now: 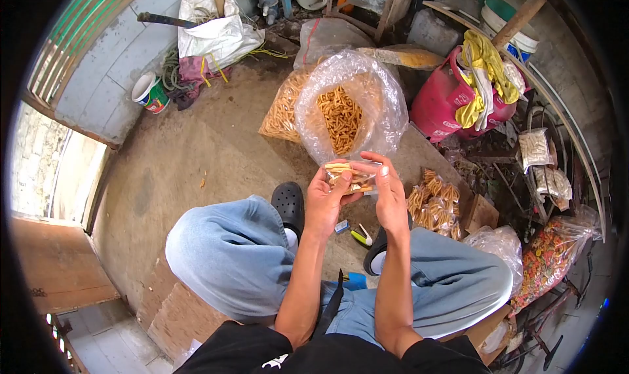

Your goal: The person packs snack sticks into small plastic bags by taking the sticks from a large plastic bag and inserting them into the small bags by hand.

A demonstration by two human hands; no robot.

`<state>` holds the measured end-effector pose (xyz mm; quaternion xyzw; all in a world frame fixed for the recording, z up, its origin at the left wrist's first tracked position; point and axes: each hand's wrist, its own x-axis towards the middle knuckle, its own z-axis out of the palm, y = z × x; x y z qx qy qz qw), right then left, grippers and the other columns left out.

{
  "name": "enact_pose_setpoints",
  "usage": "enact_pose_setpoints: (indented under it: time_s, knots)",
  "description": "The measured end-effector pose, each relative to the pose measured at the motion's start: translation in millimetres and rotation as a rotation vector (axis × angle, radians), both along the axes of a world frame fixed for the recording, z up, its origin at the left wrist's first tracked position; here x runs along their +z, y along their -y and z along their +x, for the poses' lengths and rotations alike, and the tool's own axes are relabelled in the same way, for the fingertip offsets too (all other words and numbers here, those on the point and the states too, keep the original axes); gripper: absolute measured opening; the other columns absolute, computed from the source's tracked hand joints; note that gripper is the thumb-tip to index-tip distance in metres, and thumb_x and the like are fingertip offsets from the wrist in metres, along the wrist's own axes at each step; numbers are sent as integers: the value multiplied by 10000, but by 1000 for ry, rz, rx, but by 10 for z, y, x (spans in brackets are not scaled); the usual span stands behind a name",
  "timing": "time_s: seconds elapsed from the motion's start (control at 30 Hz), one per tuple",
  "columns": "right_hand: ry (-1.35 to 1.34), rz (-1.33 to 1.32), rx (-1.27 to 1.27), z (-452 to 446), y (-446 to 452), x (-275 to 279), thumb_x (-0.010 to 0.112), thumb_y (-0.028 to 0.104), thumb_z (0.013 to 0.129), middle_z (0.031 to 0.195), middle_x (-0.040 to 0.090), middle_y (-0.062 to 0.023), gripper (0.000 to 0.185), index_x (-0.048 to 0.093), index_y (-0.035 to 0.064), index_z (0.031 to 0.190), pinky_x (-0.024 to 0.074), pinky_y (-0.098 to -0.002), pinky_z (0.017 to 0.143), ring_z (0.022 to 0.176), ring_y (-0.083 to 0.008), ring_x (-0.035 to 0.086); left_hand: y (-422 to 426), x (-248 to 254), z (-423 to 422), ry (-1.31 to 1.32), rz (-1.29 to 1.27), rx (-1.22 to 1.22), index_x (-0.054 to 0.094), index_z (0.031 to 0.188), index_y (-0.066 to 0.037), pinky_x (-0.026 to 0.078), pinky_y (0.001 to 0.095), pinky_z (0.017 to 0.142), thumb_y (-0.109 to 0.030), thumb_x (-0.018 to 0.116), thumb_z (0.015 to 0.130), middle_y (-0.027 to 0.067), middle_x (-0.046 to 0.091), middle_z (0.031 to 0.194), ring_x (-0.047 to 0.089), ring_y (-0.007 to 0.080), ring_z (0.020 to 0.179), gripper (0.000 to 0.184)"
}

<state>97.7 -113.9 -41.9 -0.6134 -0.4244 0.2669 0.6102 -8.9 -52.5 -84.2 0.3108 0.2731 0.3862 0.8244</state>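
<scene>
Both hands are raised in front of the knees around a small clear packet (341, 173) with snack sticks inside. My left hand (329, 190) grips the packet, its thumb across the front. At the packet's right end is my right hand (386, 187), index finger stretched over the top edge and thumb against the plastic. Just beyond the hands stands a large open plastic bag (386, 105) of brown snack sticks (339, 118). A second bag of sticks (283, 115) leans beside it on the left. Filled small packets (434, 204) lie in a pile to the right.
Pink gas cylinders (440, 102) with yellow cloth stand at the right back. A green-and-white bucket (151, 92) and a white sack (213, 37) are at the left back. A green-handled tool (360, 237) and a small blue item (342, 226) lie between the shoes.
</scene>
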Motion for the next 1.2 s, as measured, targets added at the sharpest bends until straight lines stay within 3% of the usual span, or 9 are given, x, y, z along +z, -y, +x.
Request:
enact_pose_setpoints:
  time_s: [0.23,0.43,0.6,0.73,0.83,0.9,1.03,1.1,1.2]
  knots:
    - [-83,31,-82,68,13,-103,381,329,997,1204,549,-153,436,677,18,1074,400,-354,932,1113,-264,514,-40,-18,-17,28,-44,44,476,1176,-48,602,289,664,-179,564,931,104,633,1020,669,194,865,291]
    - [114,-23,-4,78,-5,-165,376,340,997,1238,539,-135,450,679,13,1054,409,-354,909,1103,-255,517,-53,-91,-8,60,-83,61,490,1164,-51,598,287,659,-219,534,949,105,638,1021,669,186,849,276]
    - [-220,29,-124,196,-68,-260,444,289,976,1111,616,-107,370,673,5,1043,463,-316,807,1009,-203,561,-155,-291,-77,150,-299,237,523,1091,-62,596,289,640,-236,559,930,79,636,985,664,172,826,240]
    - [-292,-149,-322,570,-381,-728,459,316,971,1040,638,-88,367,663,17,1030,489,-293,709,927,-156,579,-254,-462,-154,153,-348,345,544,1062,-66,592,279,623,-253,582,913,69,642,965,661,164,801,241]
    - [-295,-303,-370,876,-747,-1320,520,212,905,992,681,-79,269,668,28,1034,488,-316,735,894,-215,623,-285,-442,-195,142,-353,353,548,1058,-65,588,274,618,-253,575,916,65,643,961,659,159,797,237]
    - [105,-425,-290,1056,-997,-1863,515,168,865,986,679,-133,274,654,39,1064,495,-370,749,884,-293,638,-289,-445,-220,124,-343,356,549,1057,-62,587,272,619,-253,570,918,64,644,962,658,156,794,237]
    - [482,-481,-122,1027,-1360,-2023,549,154,843,1012,639,-168,312,585,2,1113,512,-383,699,931,-272,623,-283,-499,-225,124,-326,312,549,1060,-61,582,275,626,-252,557,923,64,647,967,660,154,791,235]
    - [870,-656,59,975,-1485,-2006,518,100,820,1093,583,-204,257,578,2,1050,507,-449,753,985,-362,594,-265,-487,-196,108,-327,315,551,1058,-69,582,283,632,-243,558,923,65,649,964,661,158,794,220]
    - [1098,-659,45,1099,-1699,-2245,498,100,830,1122,547,-184,211,562,9,1009,514,-460,766,996,-358,593,-254,-436,-181,91,-297,257,566,1053,-66,581,298,646,-242,522,937,79,651,989,659,174,827,215]
